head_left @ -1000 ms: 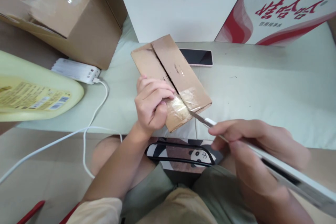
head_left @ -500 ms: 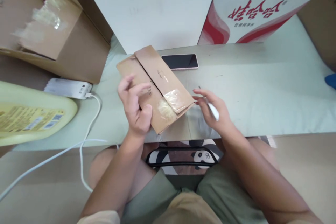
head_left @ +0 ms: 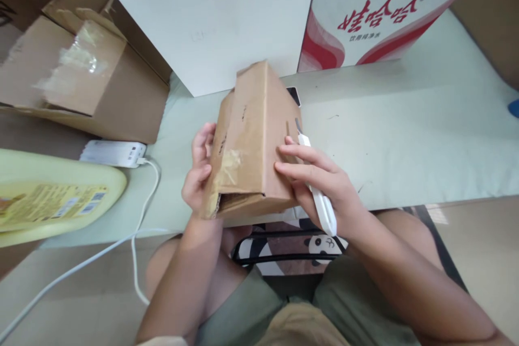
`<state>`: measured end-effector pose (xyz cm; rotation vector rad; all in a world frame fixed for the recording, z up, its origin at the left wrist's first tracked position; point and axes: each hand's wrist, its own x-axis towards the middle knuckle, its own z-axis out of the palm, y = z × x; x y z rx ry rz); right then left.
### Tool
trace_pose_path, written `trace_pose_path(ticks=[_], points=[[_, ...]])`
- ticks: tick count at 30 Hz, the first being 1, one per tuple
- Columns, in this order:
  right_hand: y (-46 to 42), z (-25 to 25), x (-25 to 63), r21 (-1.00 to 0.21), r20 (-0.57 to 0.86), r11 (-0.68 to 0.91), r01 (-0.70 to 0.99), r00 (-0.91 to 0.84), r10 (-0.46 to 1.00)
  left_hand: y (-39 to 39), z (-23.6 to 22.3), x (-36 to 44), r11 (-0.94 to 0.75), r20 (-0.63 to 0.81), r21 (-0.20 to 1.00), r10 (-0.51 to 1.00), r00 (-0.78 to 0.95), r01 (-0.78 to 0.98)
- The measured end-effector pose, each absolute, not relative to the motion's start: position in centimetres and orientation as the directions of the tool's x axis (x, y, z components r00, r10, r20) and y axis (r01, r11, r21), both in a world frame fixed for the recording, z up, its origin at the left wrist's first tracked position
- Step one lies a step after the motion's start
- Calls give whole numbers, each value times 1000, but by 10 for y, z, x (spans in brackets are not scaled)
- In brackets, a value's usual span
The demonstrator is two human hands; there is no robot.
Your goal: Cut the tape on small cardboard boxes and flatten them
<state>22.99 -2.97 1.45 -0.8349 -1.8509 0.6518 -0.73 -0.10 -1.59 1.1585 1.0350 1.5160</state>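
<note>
A small brown cardboard box [head_left: 247, 140] is tilted up between my hands above the pale green cloth. Clear tape covers part of its near end, where a flap edge gapes a little. My left hand [head_left: 198, 167] grips the box from its left side, with the thumb and part of the palm hidden behind it. In my right hand [head_left: 324, 178] lies a white utility knife [head_left: 324, 211], its metal blade out and pointing away from me. Fingertips of that hand press against the box's right face. Behind the box, one end of a phone [head_left: 294, 96] peeks out.
A white carton [head_left: 227, 32] and a red-and-white carton [head_left: 365, 32] stand at the back. On the left are an open brown box [head_left: 130, 97], a white power bank [head_left: 113, 153] with a cable [head_left: 140, 221], and a yellow bottle [head_left: 60, 194].
The box has been turned and tipped, so its right side now faces up more. My right hand has moved in against it, and the knife shows more fully. The phone is now mostly covered.
</note>
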Motion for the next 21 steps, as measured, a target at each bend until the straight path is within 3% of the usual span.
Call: trace_pose_path(ticks=[7,10,13,15,17,19,21], points=[[-29,33,243,-656,423,662,363,-550,720,6,-3,-2,213,-156,930,967,201,-299],[-29,30,239,-638,419,710,297,-640,644,7,-2,-11,269,-229,918,959,165,-290],[-30,27,233,-617,518,763,195,-630,579,8,-2,-20,332,-319,927,943,96,-176],[-29,25,233,-600,634,784,160,-503,588,9,-1,-24,362,-357,918,932,59,-164],[-24,20,238,-618,713,758,210,-258,653,11,1,-25,322,-332,918,943,-6,-229],[-16,12,246,-696,687,656,290,3,727,13,1,-26,279,-314,911,947,-72,-304],[-7,1,255,-819,557,502,278,172,813,15,-1,-25,241,-311,892,941,-134,-381]])
